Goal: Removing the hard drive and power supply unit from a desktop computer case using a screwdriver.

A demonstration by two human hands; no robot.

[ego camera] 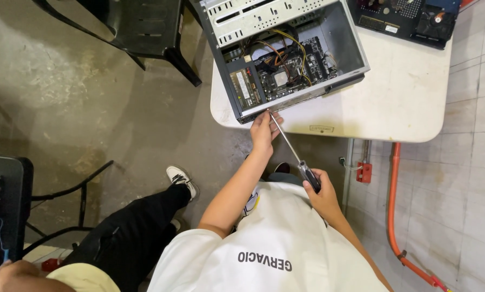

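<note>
Long screwdriver (293, 154) at front lower edge of open computer case (285, 54), both hands on the tool.

Screwdriver: thin bright metal shaft, dark handle; runs diagonally from the case's front edge back toward the person. Right hand (322, 193) is closed around the handle; left hand (264, 130) is curled near the tip, fingers pinching the shaft against the case edge. Case: grey metal, side panel off, lying on a white surface (404, 103) near its corner; inside show a dark circuit board, coloured wires, a drive cage. Another dark device (404, 19) sits at the surface's far edge. Black chair (139, 27) stands on the concrete floor; orange pipe (396, 216) runs over the tiles.
</note>
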